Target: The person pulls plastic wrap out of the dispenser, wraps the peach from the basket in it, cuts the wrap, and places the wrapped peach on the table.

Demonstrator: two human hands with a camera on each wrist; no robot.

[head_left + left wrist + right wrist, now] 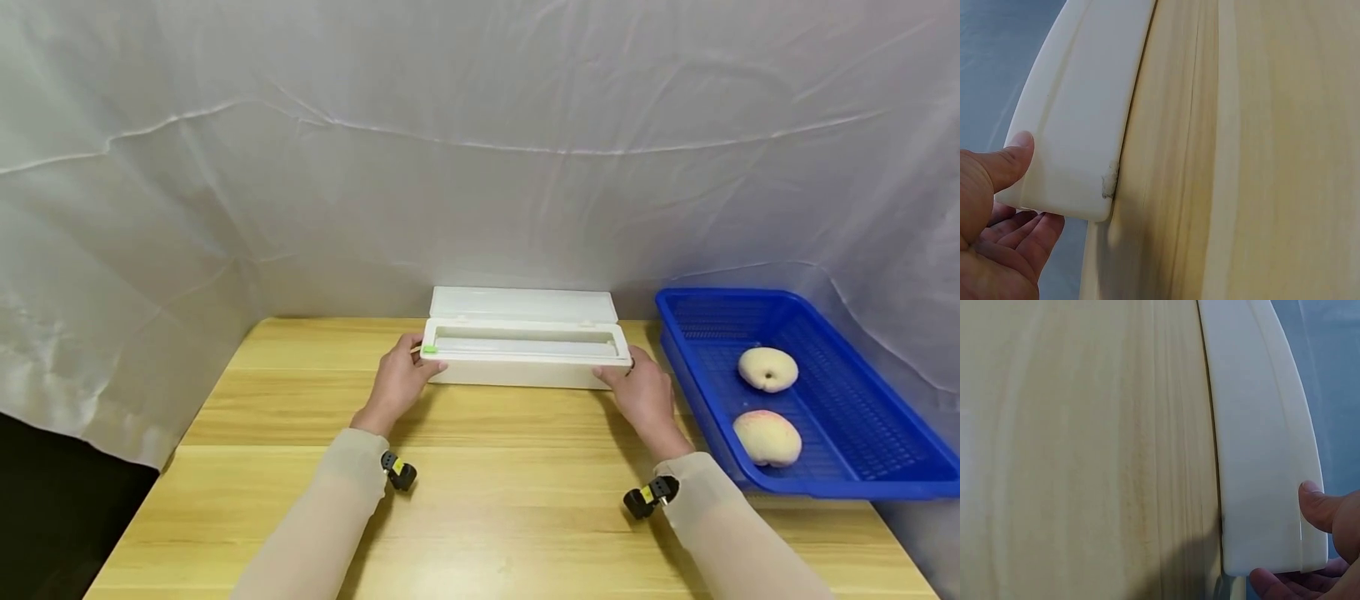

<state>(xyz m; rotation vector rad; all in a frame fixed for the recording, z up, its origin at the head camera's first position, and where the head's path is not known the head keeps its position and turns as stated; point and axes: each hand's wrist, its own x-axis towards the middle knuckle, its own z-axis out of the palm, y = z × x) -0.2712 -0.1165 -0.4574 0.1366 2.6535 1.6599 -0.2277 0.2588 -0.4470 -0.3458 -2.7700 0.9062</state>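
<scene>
A long white cling film dispenser rests near the back of the table, its clear lid tipped back against the curtain. A small green slider sits at the left end of its rim. My left hand grips the left end, and the left wrist view shows its thumb on the front face with fingers round the end. At the opposite end my right hand holds on likewise, with its thumb on the front face. Fingertips behind the box are partly hidden.
To the right stands a blue plastic basket holding two peaches, one peach behind the other peach. A light wood table lies under everything. Pale grey curtain hangs behind and at both sides.
</scene>
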